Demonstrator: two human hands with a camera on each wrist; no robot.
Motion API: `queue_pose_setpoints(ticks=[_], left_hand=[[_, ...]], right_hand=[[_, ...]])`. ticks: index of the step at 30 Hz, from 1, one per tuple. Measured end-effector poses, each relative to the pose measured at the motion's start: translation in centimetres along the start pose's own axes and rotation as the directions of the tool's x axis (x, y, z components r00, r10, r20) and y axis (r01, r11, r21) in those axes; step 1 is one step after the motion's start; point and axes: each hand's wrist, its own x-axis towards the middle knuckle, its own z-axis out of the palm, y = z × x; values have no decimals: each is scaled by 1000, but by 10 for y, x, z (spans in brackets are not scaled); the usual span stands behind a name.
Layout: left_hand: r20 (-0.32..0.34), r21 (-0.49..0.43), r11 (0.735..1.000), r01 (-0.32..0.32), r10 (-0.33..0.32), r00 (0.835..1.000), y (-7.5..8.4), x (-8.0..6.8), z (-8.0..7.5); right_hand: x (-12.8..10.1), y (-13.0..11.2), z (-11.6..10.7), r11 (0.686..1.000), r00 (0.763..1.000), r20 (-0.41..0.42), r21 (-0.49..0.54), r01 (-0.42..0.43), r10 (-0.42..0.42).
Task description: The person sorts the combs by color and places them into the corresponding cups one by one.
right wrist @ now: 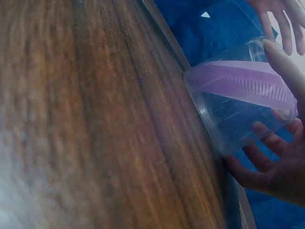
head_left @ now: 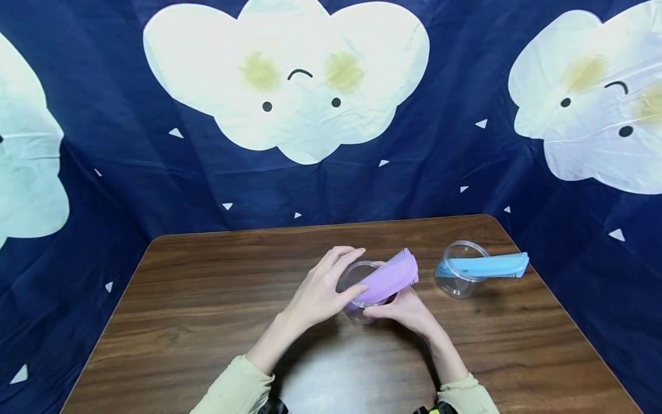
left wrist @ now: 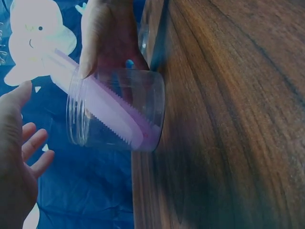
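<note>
A clear, lidless plastic jar (head_left: 360, 315) stands on the table with a purple comb (head_left: 391, 280) leaning in it. The comb slants out past the rim towards the right; whether it is one comb or two stacked, I cannot tell. My right hand (head_left: 405, 310) holds the jar from its right side, thumb near the rim and fingers round the wall, as the right wrist view shows. On the other side, my left hand (head_left: 323, 284) has its fingers spread loosely. In the left wrist view that left hand (left wrist: 19, 148) is apart from the jar (left wrist: 148, 93) and holds nothing.
To the right, a second clear jar (head_left: 459, 287) holds a blue comb (head_left: 486, 265) that sticks out over the table's right side. The brown wood-grain table (head_left: 207, 322) ends at a dark blue curtain (head_left: 310, 192) with white cloud prints.
</note>
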Motion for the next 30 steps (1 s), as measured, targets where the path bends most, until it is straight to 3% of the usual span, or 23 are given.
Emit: queue_pose_setpoints(ticks=[13,21,30], left_hand=[[-56,-8,999,-35,35,998,-9,-4,-6],[-45,-2,999,-50,50,998,-12,-10,-10],[-29,15,1000,-23,23,999,-16,-21,-19]], right_hand=[[0,-3,-1,1000,1000,-8,-8,-10,10],[-2,-3,-2,1000,1000,-18,-25,4,-5],[0,-5,1,999,1000,-25,-37,-19,18]])
